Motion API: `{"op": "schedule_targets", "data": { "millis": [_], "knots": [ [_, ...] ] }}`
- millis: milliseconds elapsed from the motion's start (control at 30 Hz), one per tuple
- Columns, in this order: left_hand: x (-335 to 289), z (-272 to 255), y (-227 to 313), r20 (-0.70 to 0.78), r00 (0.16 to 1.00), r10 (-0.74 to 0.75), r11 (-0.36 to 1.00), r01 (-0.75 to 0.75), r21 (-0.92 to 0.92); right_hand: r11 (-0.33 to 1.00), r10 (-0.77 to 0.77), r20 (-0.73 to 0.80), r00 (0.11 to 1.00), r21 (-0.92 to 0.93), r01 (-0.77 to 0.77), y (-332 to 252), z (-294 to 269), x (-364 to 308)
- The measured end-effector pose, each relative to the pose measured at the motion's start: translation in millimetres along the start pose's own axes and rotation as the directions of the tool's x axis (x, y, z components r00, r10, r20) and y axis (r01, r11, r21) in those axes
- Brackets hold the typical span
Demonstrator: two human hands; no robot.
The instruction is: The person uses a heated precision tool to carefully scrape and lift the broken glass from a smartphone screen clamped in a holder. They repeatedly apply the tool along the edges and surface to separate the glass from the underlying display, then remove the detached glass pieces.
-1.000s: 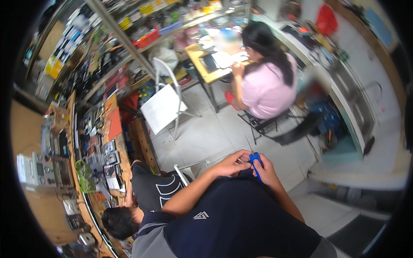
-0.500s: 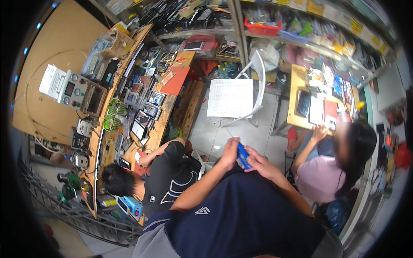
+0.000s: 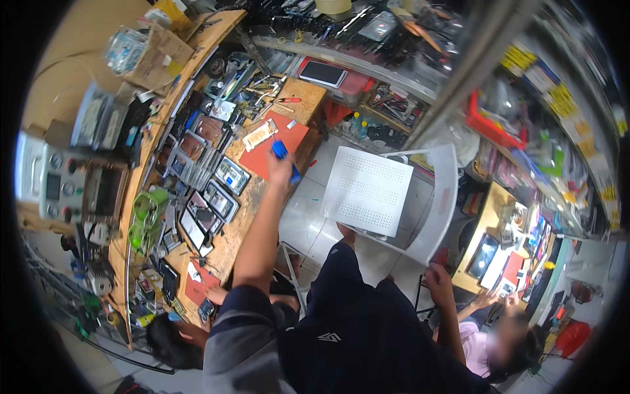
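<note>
My left hand (image 3: 281,169) reaches out over the front edge of the wooden bench, fingers wrapped round a long blue thing with a thin tip (image 3: 279,150). Its ends show above and below the fist; I cannot tell its exact kind. Beneath and beyond it lies an orange-red mat (image 3: 293,134) bearing a pale flat part (image 3: 260,135). Low on the right, my right hand (image 3: 438,284) is just by the lower end of the white chair's backrest (image 3: 441,203). Its fingers look loosely curled but are blurred, and whether they touch the chair cannot be made out.
The white perforated chair seat (image 3: 369,190) stands ahead of my legs. Opened phones (image 3: 222,200), green baskets (image 3: 147,217) and tools crowd the bench. A co-worker (image 3: 177,341) leans at its near end; another (image 3: 492,345) works at a small table (image 3: 471,272) on the right.
Both hands were together at the blue thing before my chest. The left has carried it forward and left to the bench; the right has left it and moved right. The view has shifted towards the bench.
</note>
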State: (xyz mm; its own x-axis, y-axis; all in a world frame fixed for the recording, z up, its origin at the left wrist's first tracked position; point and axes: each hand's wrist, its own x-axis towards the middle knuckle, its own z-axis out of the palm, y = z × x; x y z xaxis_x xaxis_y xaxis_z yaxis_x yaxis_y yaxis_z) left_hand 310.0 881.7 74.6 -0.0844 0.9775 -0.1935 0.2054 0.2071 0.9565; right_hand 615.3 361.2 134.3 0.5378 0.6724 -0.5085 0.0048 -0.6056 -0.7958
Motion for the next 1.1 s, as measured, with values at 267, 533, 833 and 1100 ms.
{"op": "schedule_targets", "data": {
  "millis": [267, 533, 833, 1100],
  "knots": [
    [318.4, -2.2, 39.3, -0.212, 0.924, 0.319, 0.784, -0.131, 0.606, 0.954, 0.226, -0.061, 0.972, -0.189, -0.233, -61.6, 38.8, 35.0],
    [442.5, 23.6, -16.9, -0.329, 0.92, 0.212, 0.799, 0.031, 0.6, 0.896, 0.243, 0.014, 0.97, -0.387, -0.219, -90.1, 69.2, 38.7],
    [325.2, 33.8, -18.2, 0.002, 0.633, 0.774, 0.569, -0.696, 0.437, 0.924, 0.089, -0.265, 0.96, -0.338, -0.179, -132.0, 30.5, 66.3],
    [-102.0, 40.7, -84.9, 0.772, 0.54, 0.335, 0.592, -0.758, 0.273, 0.951, -0.26, -0.513, 0.818, -0.284, 0.124, -83.7, -97.0, 242.1]
  ]
}}
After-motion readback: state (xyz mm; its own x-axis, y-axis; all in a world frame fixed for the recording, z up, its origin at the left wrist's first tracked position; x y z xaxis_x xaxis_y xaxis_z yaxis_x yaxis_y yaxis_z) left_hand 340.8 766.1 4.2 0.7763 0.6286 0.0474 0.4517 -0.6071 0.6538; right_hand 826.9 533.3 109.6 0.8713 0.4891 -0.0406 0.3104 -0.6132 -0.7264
